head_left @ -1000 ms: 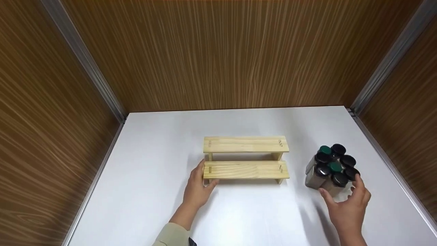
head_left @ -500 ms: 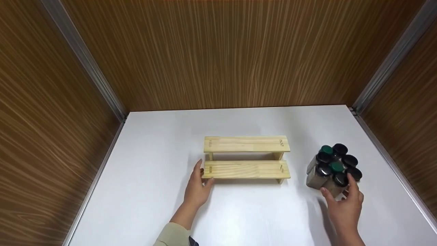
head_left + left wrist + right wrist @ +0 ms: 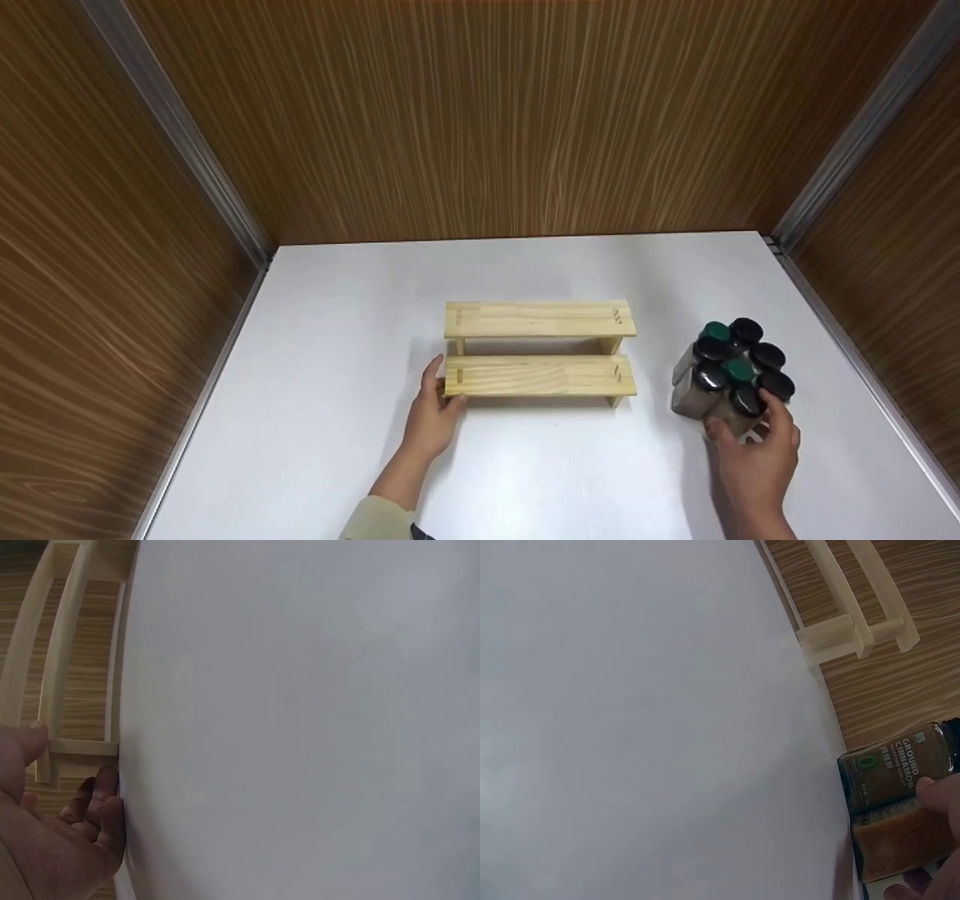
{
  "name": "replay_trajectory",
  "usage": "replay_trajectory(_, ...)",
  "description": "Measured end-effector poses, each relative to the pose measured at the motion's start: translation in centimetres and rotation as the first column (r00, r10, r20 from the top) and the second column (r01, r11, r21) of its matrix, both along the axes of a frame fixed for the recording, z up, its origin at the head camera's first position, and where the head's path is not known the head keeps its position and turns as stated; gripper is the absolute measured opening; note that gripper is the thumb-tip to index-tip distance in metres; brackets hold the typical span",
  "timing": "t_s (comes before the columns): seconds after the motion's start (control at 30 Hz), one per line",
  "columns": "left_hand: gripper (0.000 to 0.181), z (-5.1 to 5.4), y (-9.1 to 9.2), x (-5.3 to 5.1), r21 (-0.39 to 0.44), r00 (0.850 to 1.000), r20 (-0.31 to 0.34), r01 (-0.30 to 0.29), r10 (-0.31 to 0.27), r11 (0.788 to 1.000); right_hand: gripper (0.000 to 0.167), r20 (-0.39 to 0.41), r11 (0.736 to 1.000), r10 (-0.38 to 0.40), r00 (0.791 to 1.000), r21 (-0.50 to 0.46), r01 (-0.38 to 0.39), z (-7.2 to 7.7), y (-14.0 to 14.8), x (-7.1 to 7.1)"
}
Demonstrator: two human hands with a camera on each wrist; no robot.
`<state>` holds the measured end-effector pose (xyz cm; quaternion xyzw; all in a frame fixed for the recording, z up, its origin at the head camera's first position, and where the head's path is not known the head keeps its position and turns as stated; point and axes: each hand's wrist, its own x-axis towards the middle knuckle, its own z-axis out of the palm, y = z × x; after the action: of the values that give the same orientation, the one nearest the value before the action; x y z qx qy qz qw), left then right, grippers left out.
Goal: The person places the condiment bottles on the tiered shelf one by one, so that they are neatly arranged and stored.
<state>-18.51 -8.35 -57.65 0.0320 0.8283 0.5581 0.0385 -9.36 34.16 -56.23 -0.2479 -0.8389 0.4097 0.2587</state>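
Standing close together at the right of a white tabletop [image 3: 330, 360]: eight jars [image 3: 694, 397], six lidded black, two green. Front jar [image 3: 729, 420], with neighbours crowding it behind and at its left; right hand [image 3: 759, 465] clamped on it, thumb at the left, fingers at the right. Two-tier wooden rack [image 3: 540, 375], at centre, well apart from the jars; left hand [image 3: 430, 424] gripping the left end of its lower shelf, thumb at the front edge. Wood-grain panels [image 3: 487, 120] at back and sides, metal strips [image 3: 191, 131] at the corners. One pale sleeve [image 3: 379, 519], left arm.

Right wrist view only: a label reading "GROUND CINNAMON" on the adjacent jar [image 3: 896, 772]; orange-brown contents in the front jar. Left wrist view only: curled fingers [image 3: 112, 821] low beside the rack's end support [image 3: 79, 765].

Right hand cut off by its wrist view's edge. Rear jars' bodies mostly hidden; contents indistinct.
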Motion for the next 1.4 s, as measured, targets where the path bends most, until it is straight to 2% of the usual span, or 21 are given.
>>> replay_trajectory(0.27,0.077,0.2,-0.1,0.0,0.036,1.000,0.001,0.006,-0.006,0.999,0.081,-0.033,1.000,-0.017,0.999,-0.006,0.016,0.3,-0.2,0.2)
replay_trajectory(0.43,0.077,-0.1,-0.1,0.0,0.056,1.000,0.000,-0.008,0.008,0.998,0.079,-0.007,1.000,-0.017,1.000,-0.004,0.017,0.0,-0.4,0.7)
replay_trajectory(0.6,0.075,-0.7,-0.2,0.0,0.143,0.995,0.032,-0.097,0.094,0.985,0.077,-0.019,1.000,-0.018,1.000,0.004,0.019,-0.4,-0.4,1.0)
replay_trajectory(0.7,0.069,-0.9,-0.3,-0.2,0.148,0.989,0.046,-0.145,0.139,0.978,0.077,-0.017,1.000,-0.002,1.000,0.006,0.002,-0.4,-0.6,1.1)
replay_trajectory(0.83,0.061,-1.1,-0.3,-0.4,0.128,0.988,0.041,-0.151,0.147,0.980,0.077,-0.014,1.000,0.000,1.000,-0.016,-0.001,-0.2,-1.0,1.3)
replay_trajectory(0.97,0.055,-1.2,-0.3,-0.5,0.122,0.989,0.044,-0.147,0.142,0.982,0.074,-0.067,0.999,-0.013,0.998,-0.048,0.010,0.3,-1.7,1.5)
replay_trajectory(1.23,0.053,-1.2,-0.5,-0.5,0.140,0.990,0.036,-0.140,0.137,0.980,0.072,-0.211,0.998,0.032,0.977,-0.048,-0.044,1.4,-2.7,1.4)
replay_trajectory(1.4,0.054,-1.1,-0.6,-0.5,0.142,0.990,0.043,-0.139,0.134,0.980,0.072,-0.245,0.997,0.071,0.967,-0.021,-0.079,2.2,-3.2,1.3)
